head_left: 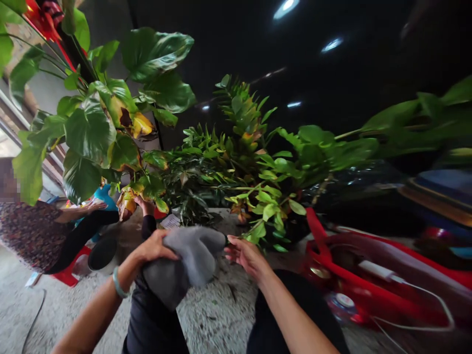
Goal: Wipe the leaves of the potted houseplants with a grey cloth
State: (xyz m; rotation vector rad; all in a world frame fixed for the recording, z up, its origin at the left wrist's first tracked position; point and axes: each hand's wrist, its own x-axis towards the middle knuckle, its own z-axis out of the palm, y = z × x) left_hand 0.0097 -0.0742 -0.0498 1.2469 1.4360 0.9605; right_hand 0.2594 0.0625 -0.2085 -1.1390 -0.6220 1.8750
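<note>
A soft grey fabric piece (199,253) hangs bunched between my two hands above my lap; its exact kind cannot be made out. My left hand (157,248), with a pale green bangle (118,282) on its wrist, is closed on the fabric's left side, thumb on top. At the right end, where a small dark tip shows, the fingers of my right hand (245,253) pinch the edge. The fabric's lower part sags over my left leg in dark trousers (153,314).
Leafy green plants (221,157) crowd the space ahead. On the right stands a red plastic basket (320,255) with a white cable (424,327). At the left a person (33,231) sits on a red stool (68,273), beside a dark bucket (102,254). Rough concrete floor (210,324) lies below.
</note>
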